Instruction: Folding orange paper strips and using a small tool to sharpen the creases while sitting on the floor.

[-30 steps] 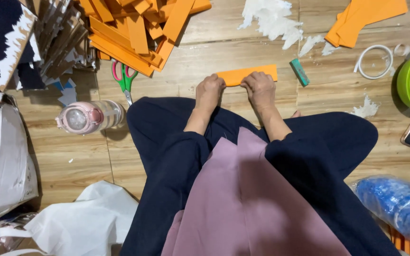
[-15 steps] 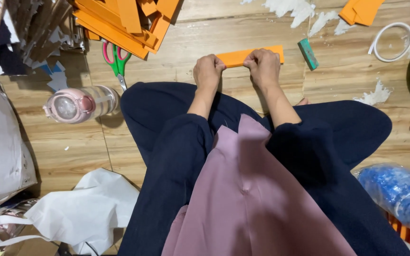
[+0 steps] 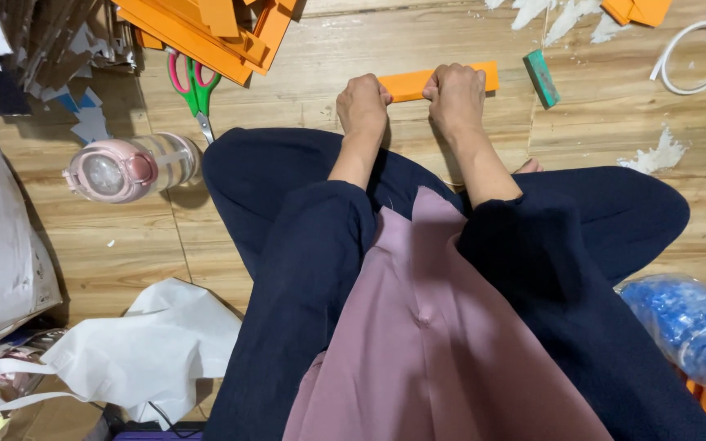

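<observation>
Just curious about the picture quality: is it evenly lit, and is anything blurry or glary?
Head view: soft, even light, with a faint sheen on the wooden floor; both hands, left hand and right hand, and the orange strip look sharp; small shadows lie beneath the pink bottle.

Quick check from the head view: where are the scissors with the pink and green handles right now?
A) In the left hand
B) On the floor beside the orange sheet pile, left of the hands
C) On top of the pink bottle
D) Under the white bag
B: the scissors lie untouched on the wooden floor by the orange sheet pile, while the left hand and right hand both press the orange strip.
</observation>
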